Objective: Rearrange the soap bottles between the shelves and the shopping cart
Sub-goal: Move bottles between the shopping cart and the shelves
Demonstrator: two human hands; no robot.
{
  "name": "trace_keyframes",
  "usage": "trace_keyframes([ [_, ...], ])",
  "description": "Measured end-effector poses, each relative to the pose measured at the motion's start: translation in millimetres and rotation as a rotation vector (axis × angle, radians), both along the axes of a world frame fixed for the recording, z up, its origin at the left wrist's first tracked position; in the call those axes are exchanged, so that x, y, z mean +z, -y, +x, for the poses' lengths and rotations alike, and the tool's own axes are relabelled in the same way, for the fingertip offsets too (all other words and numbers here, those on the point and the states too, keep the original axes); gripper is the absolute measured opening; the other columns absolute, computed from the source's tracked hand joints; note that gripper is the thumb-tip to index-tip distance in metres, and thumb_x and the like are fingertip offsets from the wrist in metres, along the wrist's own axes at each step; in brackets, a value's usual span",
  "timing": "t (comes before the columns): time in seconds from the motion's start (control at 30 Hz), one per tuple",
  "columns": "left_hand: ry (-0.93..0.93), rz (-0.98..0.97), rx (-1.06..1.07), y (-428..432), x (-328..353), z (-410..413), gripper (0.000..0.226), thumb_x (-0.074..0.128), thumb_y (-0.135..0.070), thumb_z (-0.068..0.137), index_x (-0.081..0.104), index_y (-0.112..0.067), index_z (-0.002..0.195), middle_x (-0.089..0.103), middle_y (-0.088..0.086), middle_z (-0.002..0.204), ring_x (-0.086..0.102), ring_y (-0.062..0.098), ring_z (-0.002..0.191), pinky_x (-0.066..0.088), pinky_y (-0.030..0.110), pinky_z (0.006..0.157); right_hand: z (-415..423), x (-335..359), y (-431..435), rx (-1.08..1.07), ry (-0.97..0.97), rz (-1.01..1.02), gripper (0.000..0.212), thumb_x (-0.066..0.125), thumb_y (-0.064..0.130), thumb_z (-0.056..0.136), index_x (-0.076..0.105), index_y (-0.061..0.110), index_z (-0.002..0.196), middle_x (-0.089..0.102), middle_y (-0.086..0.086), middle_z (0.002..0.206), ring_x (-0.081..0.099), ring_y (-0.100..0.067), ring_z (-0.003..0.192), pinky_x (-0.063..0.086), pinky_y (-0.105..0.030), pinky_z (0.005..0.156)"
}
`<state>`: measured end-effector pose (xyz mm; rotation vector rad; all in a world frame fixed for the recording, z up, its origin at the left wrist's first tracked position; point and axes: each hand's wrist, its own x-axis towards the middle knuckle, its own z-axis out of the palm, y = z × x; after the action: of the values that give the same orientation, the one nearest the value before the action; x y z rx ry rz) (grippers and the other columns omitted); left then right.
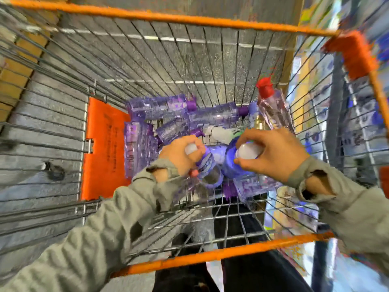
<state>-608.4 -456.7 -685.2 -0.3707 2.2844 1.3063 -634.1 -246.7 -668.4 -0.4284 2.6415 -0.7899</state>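
I look down into a wire shopping cart (168, 60) with an orange rim. Several clear purple soap bottles (160, 110) with purple caps lie piled on its floor. A clear bottle with a red cap (271, 106) leans against the right wall. My left hand (181, 157) grips the white cap of a blue-purple bottle (207, 165). My right hand (273, 152) grips the white cap of a second blue bottle (231, 163) beside it. Both bottles stand among the pile; their lower parts are hidden.
An orange plastic flap (101, 148) lies on the cart floor at the left. Blurred shelves of goods (357, 114) run along the right side of the cart. Grey floor shows through the wires. My dark trousers (242, 270) are below the near rim.
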Motion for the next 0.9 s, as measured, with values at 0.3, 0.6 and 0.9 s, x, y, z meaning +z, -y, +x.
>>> trace_keyframes([
  [0.3,-0.263,0.060,0.052,14,106,14,0.022,0.063,-0.015,0.089,0.055,-0.026,0.071,0.053,-0.011,0.052,0.046,0.002,0.031,0.034,0.013,0.035,23,105,13,-0.198,-0.267,-0.133,0.024,0.079,0.035,0.064,0.070,0.025,0.084,0.068,0.000,0.076,0.064,-0.029,0.079,0.052,-0.042,0.075],
  [0.6,-0.512,0.018,-0.173,47,218,32,0.024,0.065,-0.006,0.082,0.055,-0.025,0.072,0.054,-0.018,0.049,0.042,-0.002,0.033,0.032,0.008,0.039,68,191,24,-0.337,-0.411,-0.228,0.019,0.078,0.036,0.064,0.069,0.027,0.079,0.070,0.005,0.078,0.065,-0.019,0.079,0.052,-0.040,0.079],
  [0.9,-0.533,0.101,-0.404,53,327,98,0.023,0.058,0.000,0.090,0.052,-0.017,0.075,0.045,-0.013,0.035,0.035,0.002,0.026,0.025,0.007,0.031,145,283,35,-0.465,-0.603,-0.222,0.018,0.080,0.034,0.069,0.070,0.022,0.080,0.071,-0.009,0.082,0.065,-0.024,0.082,0.051,-0.044,0.079],
])
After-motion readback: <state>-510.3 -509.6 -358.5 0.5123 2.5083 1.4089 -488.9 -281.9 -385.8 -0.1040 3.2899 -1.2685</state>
